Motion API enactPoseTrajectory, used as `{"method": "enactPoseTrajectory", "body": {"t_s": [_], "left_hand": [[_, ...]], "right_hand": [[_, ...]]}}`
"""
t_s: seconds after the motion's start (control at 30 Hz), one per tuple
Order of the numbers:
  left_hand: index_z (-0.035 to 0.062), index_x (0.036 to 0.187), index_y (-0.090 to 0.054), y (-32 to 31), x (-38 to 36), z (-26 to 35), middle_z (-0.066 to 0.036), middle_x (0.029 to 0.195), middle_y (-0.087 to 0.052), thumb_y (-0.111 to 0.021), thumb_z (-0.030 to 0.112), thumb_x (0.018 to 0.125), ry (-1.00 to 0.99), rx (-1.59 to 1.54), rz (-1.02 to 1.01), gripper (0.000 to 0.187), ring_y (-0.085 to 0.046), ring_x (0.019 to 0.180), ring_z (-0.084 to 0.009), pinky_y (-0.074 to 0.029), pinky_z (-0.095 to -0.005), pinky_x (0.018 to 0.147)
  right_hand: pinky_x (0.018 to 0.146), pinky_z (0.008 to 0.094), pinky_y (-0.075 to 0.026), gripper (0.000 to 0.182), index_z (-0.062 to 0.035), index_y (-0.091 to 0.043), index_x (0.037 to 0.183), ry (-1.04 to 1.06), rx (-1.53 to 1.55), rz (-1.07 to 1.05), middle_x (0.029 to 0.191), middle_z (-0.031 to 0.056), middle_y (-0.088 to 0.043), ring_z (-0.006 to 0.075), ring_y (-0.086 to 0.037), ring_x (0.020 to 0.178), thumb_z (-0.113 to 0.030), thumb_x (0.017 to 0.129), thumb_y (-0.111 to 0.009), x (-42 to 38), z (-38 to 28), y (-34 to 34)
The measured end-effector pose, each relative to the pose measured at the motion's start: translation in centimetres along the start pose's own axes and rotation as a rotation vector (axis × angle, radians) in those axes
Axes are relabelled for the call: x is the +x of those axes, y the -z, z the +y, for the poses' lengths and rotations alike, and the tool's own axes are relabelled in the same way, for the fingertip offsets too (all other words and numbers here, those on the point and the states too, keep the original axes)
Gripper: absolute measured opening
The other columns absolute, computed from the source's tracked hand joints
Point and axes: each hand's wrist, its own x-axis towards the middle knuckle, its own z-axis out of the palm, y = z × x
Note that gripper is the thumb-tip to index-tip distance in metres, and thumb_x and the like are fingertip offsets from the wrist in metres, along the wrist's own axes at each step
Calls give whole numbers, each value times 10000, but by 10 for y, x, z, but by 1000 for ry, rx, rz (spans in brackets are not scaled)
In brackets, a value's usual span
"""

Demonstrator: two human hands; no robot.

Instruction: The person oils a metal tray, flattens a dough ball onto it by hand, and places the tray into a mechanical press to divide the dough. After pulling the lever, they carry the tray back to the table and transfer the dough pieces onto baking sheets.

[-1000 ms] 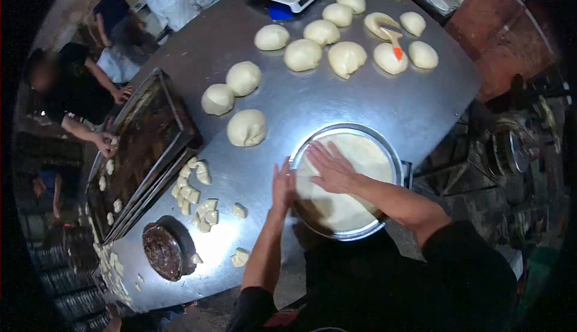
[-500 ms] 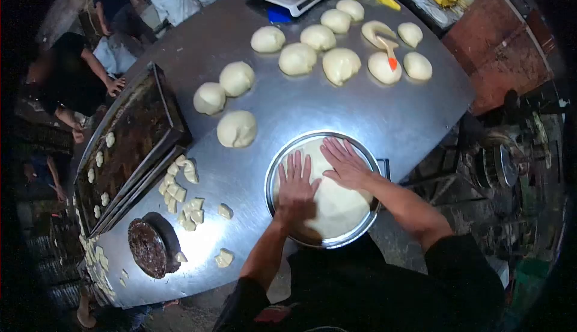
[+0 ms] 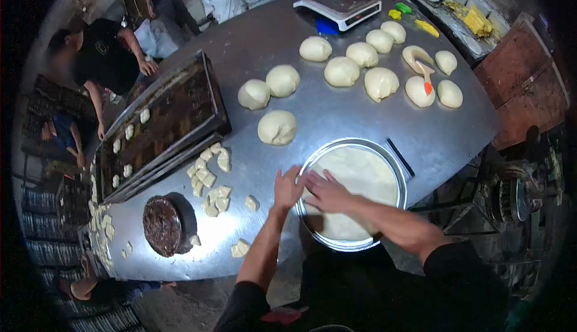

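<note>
A round metal pan (image 3: 401,183) stands at the table's front edge, with a flattened sheet of dough (image 3: 354,187) spread across its inside. My left hand (image 3: 288,189) is at the pan's left rim, fingers pointing up and away from me; whether they touch the metal is hard to make out. Over the left part of the dough lies my right hand (image 3: 329,193), its fingers spread and reaching toward the left hand. Neither hand shows anything held. A large dough ball (image 3: 277,127) sits beyond the pan, and small cut dough pieces (image 3: 204,177) lie to the left.
Stacked dark baking trays (image 3: 174,118) occupy the left, near a co-worker (image 3: 105,55). A round dish of dark contents (image 3: 161,226) stands at front left. Farther back are several dough balls (image 3: 341,71), an orange-tipped brush (image 3: 425,74) and a scale (image 3: 339,4).
Both hands have shifted from flat on the dough to the pan's left side, the left one now at the rim. The view has turned, moving the table's contents rightward.
</note>
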Motion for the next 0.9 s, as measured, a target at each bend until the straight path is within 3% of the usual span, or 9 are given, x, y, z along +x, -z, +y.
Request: {"method": "enactPoseTrajectory", "body": {"t_s": [0.07, 0.1, 0.27, 0.4, 0.47, 0.6, 0.67, 0.77, 0.9], "left_hand": [[-7, 1215, -561, -14, -12, -13, -250, 1184, -596, -540, 202, 927, -82, -31, 97, 356, -580, 1076, -399, -274, -528, 1089], [-9, 1226, -554, -16, -9, -18, -243, 1223, -578, -520, 200, 939, -67, -25, 111, 356, -559, 1124, -386, -274, -521, 1092], [-3, 1265, -515, -19, -48, -5, -204, 1285, -550, -470, 138, 945, -51, 37, 233, 353, -512, 1201, -370, -250, -494, 1113], [-5, 1319, -479, -37, -34, 45, -201, 1357, -503, -493, 159, 928, -12, 327, 333, 424, -432, 1304, -355, -211, -516, 1130], [-17, 1375, -418, -60, 6, 57, -203, 1442, -411, -495, 241, 933, -440, 62, 37, 517, -370, 1352, -348, -187, -498, 1146], [11, 1444, -330, -73, 24, 59, -185, 1523, -279, -455, 379, 946, -528, 326, -54, 632, -254, 1420, -306, -157, -487, 1158], [16, 1441, -337, -68, 11, 62, -175, 1522, -291, -451, 374, 948, -389, 381, 21, 620, -263, 1416, -311, -163, -489, 1156], [22, 1441, -342, -49, -13, 58, -169, 1511, -317, -468, 368, 943, -163, 460, -66, 620, -280, 1408, -319, -184, -492, 1149], [30, 1432, -362, -44, 11, 52, -184, 1487, -349, -523, 342, 921, -557, 443, -23, 620, -300, 1392, -348, -223, -512, 1132]], "right_hand": [[1159, 517, -127, 715, 71, -297, 1422, -6, 216, -428, 1507, 241, -264, 345, -195, 1434, -447, 943, -412, 14, 9, 43], [1164, 510, -114, 668, 62, -327, 1413, -152, 155, -189, 1518, 241, -241, 342, -158, 1444, -425, 960, -391, 5, 21, 37], [1170, 502, -76, 678, 40, -275, 1446, -162, 271, -381, 1551, 222, -159, 326, -88, 1460, -410, 958, -413, -3, 47, 28], [1166, 504, -98, 654, 18, -307, 1439, -177, 41, -51, 1538, 221, -203, 328, -121, 1454, -428, 967, -385, -29, 67, 42], [1162, 513, -95, 671, 9, -284, 1453, -333, 731, -212, 1543, 212, -196, 323, -114, 1457, -431, 962, -406, -19, 74, 71], [1166, 474, -108, 634, 42, -304, 1433, -348, -77, 92, 1529, 237, -215, 345, -141, 1447, -399, 981, -366, -69, 78, 17], [1165, 501, -77, 722, 49, -240, 1456, -355, 271, -119, 1549, 237, -149, 342, -96, 1456, -449, 960, -407, -48, 92, 31], [1169, 492, -71, 741, 33, -220, 1467, -375, 55, -25, 1557, 223, -134, 333, -88, 1460, -461, 953, -425, -64, 67, 30], [1167, 513, -48, 763, -17, -201, 1490, -355, 72, -39, 1562, 190, -151, 316, -72, 1464, -500, 942, -425, -57, 60, 18]]}}
